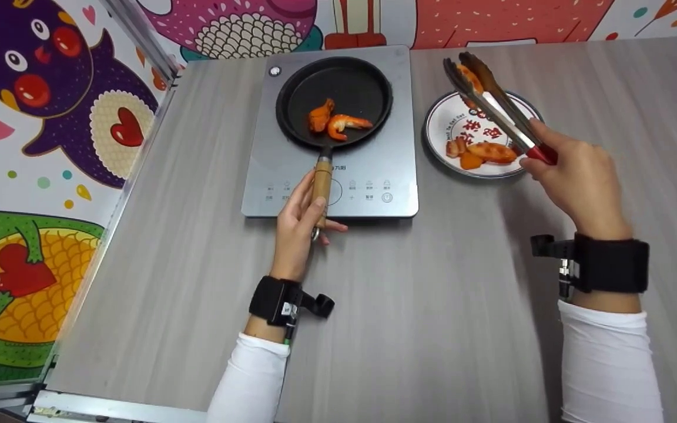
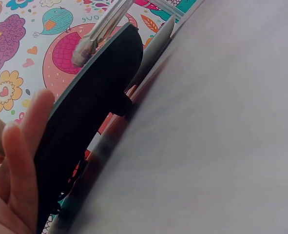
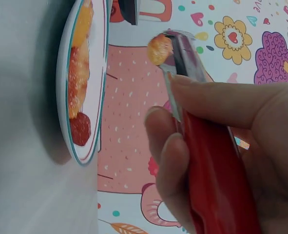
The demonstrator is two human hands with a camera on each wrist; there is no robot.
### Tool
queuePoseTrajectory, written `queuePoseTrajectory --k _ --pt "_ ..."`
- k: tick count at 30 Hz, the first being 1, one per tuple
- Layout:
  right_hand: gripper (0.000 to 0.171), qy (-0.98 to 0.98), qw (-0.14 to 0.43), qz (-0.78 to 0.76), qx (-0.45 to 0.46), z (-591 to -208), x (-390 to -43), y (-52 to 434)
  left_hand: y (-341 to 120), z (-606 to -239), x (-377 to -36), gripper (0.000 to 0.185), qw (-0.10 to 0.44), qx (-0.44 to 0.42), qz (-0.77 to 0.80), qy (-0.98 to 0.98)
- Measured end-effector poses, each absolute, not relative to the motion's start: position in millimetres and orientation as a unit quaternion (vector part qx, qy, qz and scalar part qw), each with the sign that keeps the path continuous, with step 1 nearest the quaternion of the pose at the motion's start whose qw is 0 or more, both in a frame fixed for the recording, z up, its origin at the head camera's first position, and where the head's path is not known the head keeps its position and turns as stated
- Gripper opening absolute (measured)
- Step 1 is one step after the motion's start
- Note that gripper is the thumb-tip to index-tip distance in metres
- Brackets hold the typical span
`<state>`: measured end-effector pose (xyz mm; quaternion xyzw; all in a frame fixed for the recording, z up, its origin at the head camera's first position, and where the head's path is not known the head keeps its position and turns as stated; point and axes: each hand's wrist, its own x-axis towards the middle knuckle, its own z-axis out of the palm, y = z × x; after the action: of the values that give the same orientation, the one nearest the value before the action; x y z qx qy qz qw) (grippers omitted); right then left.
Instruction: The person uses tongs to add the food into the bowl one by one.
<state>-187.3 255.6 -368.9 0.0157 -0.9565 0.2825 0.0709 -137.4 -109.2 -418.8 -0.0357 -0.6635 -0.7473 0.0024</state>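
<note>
My left hand point(image 1: 294, 229) grips the wooden handle point(image 1: 322, 182) of a black frying pan point(image 1: 347, 82), its thumb along the top. Inside the pan, near the handle side, lie a cooked shrimp point(image 1: 344, 124) and an orange-brown chunk of food point(image 1: 318, 116). With my right hand point(image 1: 588, 182) I hold red-handled metal tongs point(image 1: 506, 117) that pinch an orange-brown piece of food point(image 3: 160, 48) over the far side of a white plate point(image 1: 439, 129). Several food pieces point(image 1: 491, 153) lie on the plate's near part.
Under the pan is a silver induction cooker point(image 1: 256, 182) with touch controls along its near edge. A grey wood-grain table point(image 1: 409, 311) carries everything. Cartoon-printed walls point(image 1: 503, 20) stand along the back and left, with a metal frame edge point(image 1: 103, 247) at the left.
</note>
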Motion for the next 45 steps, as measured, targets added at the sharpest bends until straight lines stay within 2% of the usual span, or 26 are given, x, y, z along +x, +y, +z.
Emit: queuePoseTrajectory --k 11,18,33,45 --pt "0.054 -0.943 0.073 0.323 0.040 -364.4 -187.3 230.4 -112.4 -417.1 -137.7 0.056 0.004 -0.035 -0.745 -0.666" --pt "0.055 -0.932 0.115 0.333 0.085 -363.2 -188.4 209.0 -111.9 -416.8 -138.6 0.056 0.004 -0.040 -0.749 -0.661" --pt "0.055 -0.927 0.157 0.314 0.131 -374.4 -191.9 186.0 -107.1 -419.3 -139.6 0.057 -0.001 -0.038 -0.744 -0.667" --pt "0.054 -0.925 0.148 0.323 0.136 -376.3 -199.0 162.3 -110.3 -422.9 -139.4 0.057 0.004 -0.044 -0.746 -0.664"
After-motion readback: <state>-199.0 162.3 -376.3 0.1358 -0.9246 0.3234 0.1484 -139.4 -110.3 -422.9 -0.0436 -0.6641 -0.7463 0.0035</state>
